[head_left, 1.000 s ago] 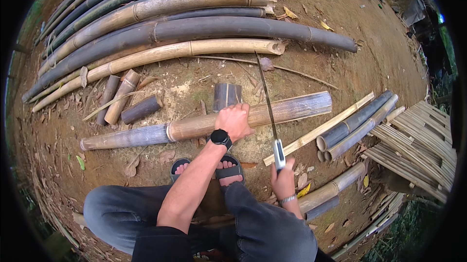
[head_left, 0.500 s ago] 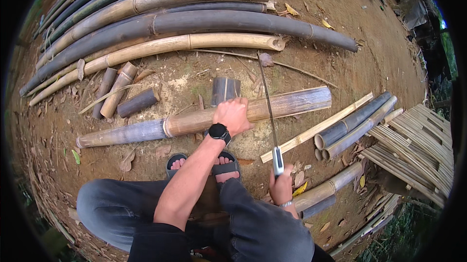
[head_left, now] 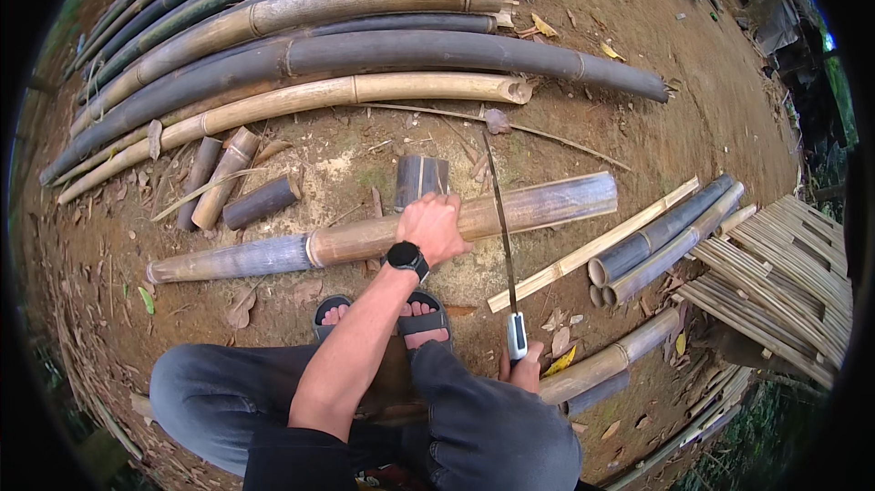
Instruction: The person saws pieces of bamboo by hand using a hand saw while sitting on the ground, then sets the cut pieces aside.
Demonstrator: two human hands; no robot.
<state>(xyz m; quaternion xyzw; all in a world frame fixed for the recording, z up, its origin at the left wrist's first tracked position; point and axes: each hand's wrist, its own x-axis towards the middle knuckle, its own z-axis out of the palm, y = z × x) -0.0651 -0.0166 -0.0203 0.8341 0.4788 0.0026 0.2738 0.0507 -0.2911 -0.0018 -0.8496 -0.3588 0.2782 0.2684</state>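
Both grips unchanged: left hand (head_left: 436,227) still pins the long tan bamboo pole (head_left: 383,234), right hand (head_left: 523,368) still gripping the thin-bladed saw (head_left: 503,236), sawing ongoing.

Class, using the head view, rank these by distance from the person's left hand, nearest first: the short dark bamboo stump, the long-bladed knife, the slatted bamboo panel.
From the left hand, which rests on the bamboo pole:
1. Long-bladed knife, just to its right.
2. Short dark bamboo stump, just beyond it; nearly as close.
3. Slatted bamboo panel, far right.
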